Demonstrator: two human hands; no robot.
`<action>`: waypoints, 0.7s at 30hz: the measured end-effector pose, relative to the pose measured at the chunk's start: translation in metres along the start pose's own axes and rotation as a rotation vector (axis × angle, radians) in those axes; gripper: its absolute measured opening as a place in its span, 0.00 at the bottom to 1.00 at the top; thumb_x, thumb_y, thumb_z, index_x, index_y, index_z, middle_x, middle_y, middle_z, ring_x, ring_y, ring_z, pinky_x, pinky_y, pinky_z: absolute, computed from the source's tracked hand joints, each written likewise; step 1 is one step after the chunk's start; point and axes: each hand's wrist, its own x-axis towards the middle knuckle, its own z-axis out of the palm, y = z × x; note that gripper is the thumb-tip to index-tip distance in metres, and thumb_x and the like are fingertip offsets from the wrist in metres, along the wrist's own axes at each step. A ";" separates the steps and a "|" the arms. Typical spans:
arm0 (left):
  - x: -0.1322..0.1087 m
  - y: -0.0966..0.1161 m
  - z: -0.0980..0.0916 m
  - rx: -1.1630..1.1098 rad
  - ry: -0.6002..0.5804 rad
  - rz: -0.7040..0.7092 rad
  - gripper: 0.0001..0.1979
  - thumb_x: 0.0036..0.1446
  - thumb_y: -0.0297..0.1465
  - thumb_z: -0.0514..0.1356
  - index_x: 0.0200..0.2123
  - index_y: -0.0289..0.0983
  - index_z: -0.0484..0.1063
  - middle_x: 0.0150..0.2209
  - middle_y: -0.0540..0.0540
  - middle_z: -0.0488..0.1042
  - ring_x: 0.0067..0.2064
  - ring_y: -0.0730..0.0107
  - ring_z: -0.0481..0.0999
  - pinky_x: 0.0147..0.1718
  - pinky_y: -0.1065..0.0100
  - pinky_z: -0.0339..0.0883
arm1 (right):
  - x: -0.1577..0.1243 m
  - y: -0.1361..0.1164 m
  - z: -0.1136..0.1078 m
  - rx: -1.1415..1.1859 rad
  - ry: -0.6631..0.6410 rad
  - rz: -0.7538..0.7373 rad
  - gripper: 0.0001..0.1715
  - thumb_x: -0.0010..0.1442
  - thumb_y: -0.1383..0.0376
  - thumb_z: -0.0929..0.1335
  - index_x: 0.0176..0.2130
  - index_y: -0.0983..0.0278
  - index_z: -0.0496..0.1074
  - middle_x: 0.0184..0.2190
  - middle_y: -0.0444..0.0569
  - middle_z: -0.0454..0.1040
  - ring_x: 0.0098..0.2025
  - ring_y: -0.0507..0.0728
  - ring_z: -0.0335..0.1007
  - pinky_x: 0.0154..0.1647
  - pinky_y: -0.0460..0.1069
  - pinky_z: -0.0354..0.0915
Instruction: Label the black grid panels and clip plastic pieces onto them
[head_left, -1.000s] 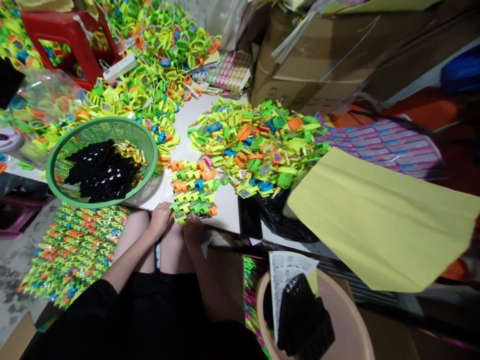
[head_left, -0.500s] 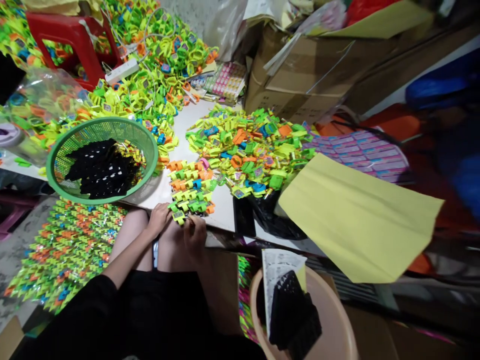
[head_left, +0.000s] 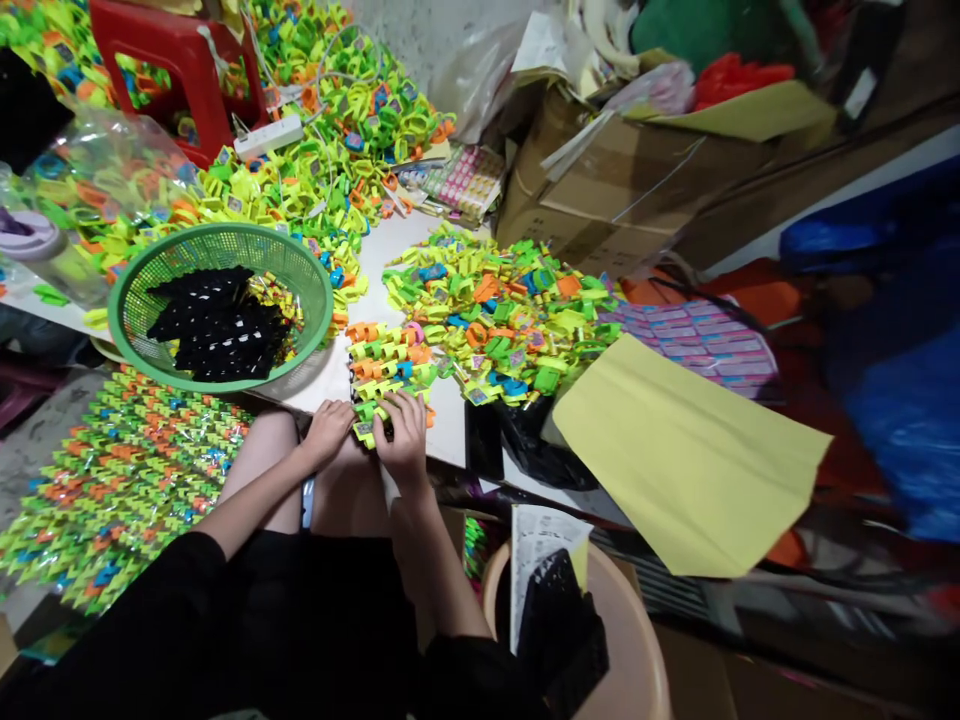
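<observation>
Plastic toy watches (head_left: pixel 382 365) in yellow, green, orange and blue stand in rows on a dark-edged base at the table's front edge. My left hand (head_left: pixel 328 430) is closed at the near left corner of these rows, its fingertips on the edge. My right hand (head_left: pixel 405 440) lies over the nearest rows, fingers curled on a green toy watch, thumb to the left. The hand partly hides what it grips. Right behind the rows is a loose heap of toy watches (head_left: pixel 517 320).
To the left sits a green basket (head_left: pixel 124 330) with black pieces inside. Bagged watches (head_left: pixel 127 490) cover the floor below. A red stool (head_left: pixel 199 90), a cardboard box (head_left: pixel 622 185), yellow paper (head_left: pixel 690 460) and a black phone-like slab (head_left: pixel 484 440) surround the table. A pinkish tub (head_left: pixel 637 640) stands lower right.
My right hand has moved up from the front edge onto the nearest rows of toy watches. My left hand stays at the left corner. The camera view has shifted slightly.
</observation>
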 end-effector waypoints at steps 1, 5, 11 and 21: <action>0.001 0.001 -0.001 0.007 -0.020 -0.008 0.09 0.65 0.28 0.52 0.37 0.34 0.72 0.37 0.41 0.75 0.40 0.61 0.72 0.42 0.62 0.61 | 0.000 0.000 -0.001 0.013 -0.010 0.003 0.17 0.63 0.66 0.62 0.50 0.65 0.72 0.48 0.56 0.74 0.58 0.61 0.64 0.65 0.66 0.53; 0.004 0.005 -0.009 0.010 -0.102 -0.059 0.10 0.65 0.27 0.50 0.38 0.33 0.71 0.38 0.41 0.75 0.41 0.62 0.73 0.42 0.64 0.61 | 0.005 0.000 -0.004 0.042 -0.029 -0.015 0.15 0.64 0.65 0.63 0.48 0.64 0.73 0.48 0.55 0.74 0.57 0.61 0.64 0.66 0.66 0.52; 0.003 0.010 -0.013 -0.059 -0.183 -0.184 0.11 0.66 0.27 0.49 0.45 0.35 0.70 0.42 0.42 0.75 0.39 0.64 0.76 0.36 0.68 0.63 | 0.016 0.006 -0.010 0.075 -0.126 -0.039 0.13 0.66 0.63 0.64 0.42 0.60 0.77 0.46 0.51 0.75 0.56 0.60 0.64 0.67 0.66 0.49; -0.002 0.010 -0.006 -0.178 -0.109 -0.271 0.13 0.66 0.29 0.48 0.44 0.36 0.71 0.45 0.42 0.75 0.37 0.64 0.76 0.35 0.69 0.64 | 0.019 0.010 -0.017 0.124 -0.187 -0.068 0.14 0.66 0.61 0.63 0.45 0.60 0.76 0.52 0.53 0.71 0.60 0.60 0.61 0.66 0.64 0.50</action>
